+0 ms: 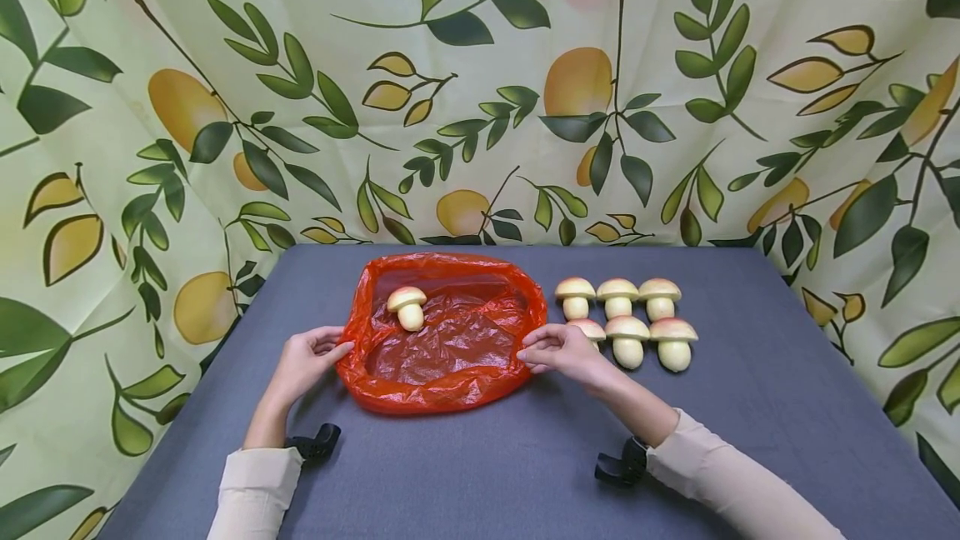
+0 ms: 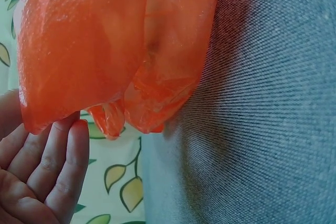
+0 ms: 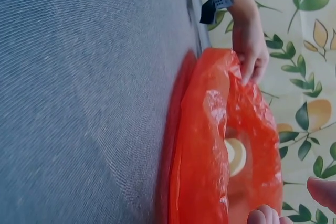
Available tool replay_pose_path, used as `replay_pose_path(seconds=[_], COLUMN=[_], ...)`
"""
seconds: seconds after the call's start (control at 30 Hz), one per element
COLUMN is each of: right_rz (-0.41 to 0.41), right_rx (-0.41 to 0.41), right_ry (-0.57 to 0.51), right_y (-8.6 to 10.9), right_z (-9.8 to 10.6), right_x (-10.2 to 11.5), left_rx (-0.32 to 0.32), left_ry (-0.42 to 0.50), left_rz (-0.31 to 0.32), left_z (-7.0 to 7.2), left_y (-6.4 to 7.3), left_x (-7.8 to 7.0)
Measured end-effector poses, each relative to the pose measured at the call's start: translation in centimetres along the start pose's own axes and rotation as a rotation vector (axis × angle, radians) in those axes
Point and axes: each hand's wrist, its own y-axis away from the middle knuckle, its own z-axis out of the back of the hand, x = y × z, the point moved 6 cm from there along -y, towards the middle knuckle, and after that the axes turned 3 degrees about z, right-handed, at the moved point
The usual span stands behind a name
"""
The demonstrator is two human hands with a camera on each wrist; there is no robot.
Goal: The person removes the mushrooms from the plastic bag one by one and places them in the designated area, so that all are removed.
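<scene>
A red plastic bag (image 1: 435,394) lies on the table with its mouth spread wide and its rim rolled outward. Inside, near the back left, is one mushroom (image 1: 409,317) with a pale stem and a pinkish-cream cap. My left hand (image 1: 306,361) pinches the bag's left rim; in the left wrist view its fingers (image 2: 63,166) meet the film's lower edge. At the right rim is my right hand (image 1: 566,352), its thumb (image 3: 321,192) apart from the fingertips (image 3: 263,214) in the right wrist view. Their contact with the film is hard to tell.
Several similar mushrooms (image 1: 628,342) stand in two rows right of the bag, one partly behind my right hand. Blue-grey cloth covers the table (image 1: 465,473). A leaf-and-fruit patterned curtain (image 1: 480,107) surrounds the back and sides.
</scene>
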Motion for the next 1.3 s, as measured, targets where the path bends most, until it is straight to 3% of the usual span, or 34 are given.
replay_pose_path(seconds=[0.47,0.73,1.3], right_rz=[0.008,0.028,-0.039], right_rx=[0.005,0.019,0.01], right_ry=[-0.042,-0.064,-0.09], right_y=[-1.5,-2.4,-4.3], right_z=[-2.5,-3.7,-5.8], right_x=[0.9,1.6,2.1], left_rx=[0.003,-0.026,-0.014], left_ry=[-0.003,-0.005,-0.011], left_rz=[0.006,-0.012,0.006], left_z=[-0.1,-0.1,-0.2], left_y=[-0.2,-0.3,-0.3], left_x=[0.1,0.1,-0.1])
